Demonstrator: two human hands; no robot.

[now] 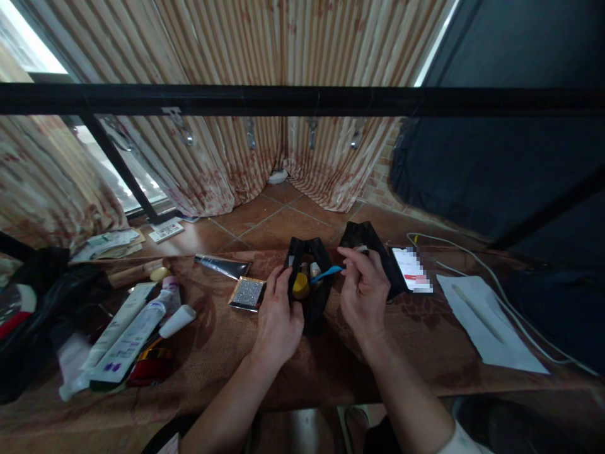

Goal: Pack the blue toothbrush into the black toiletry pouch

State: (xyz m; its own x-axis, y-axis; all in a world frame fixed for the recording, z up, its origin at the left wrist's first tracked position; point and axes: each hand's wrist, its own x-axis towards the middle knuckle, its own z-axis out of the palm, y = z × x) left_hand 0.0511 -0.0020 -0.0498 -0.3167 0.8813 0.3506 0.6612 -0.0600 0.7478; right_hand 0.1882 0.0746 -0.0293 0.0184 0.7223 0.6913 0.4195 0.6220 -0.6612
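A small black pouch (pixel 314 318) stands with its mouth spread in front of me. My left hand (pixel 278 321) is closed on its left edge. Inside the pouch show a round yellow lid (pixel 300 286) and some small pale items. My right hand (pixel 365 296) is closed in a pinch on a thin blue stick-like tool (pixel 327 273), whose other end lies over the pouch's opening. Its exact kind I cannot make out. Behind the right hand is a second black bag (pixel 355 234). Left of the pouch lie a glittery square case (pixel 246 293) and a dark squeeze tube (pixel 224 266).
At the left, several tubes (pixel 135 337), a white-capped item (pixel 177 321) and a black plastic bag (pixel 38 334) crowd the brown cloth. To the right are a lit phone (pixel 411 270), paper (pixel 496 325) and a white cable (pixel 501 284). A black bar (pixel 302 101) crosses above.
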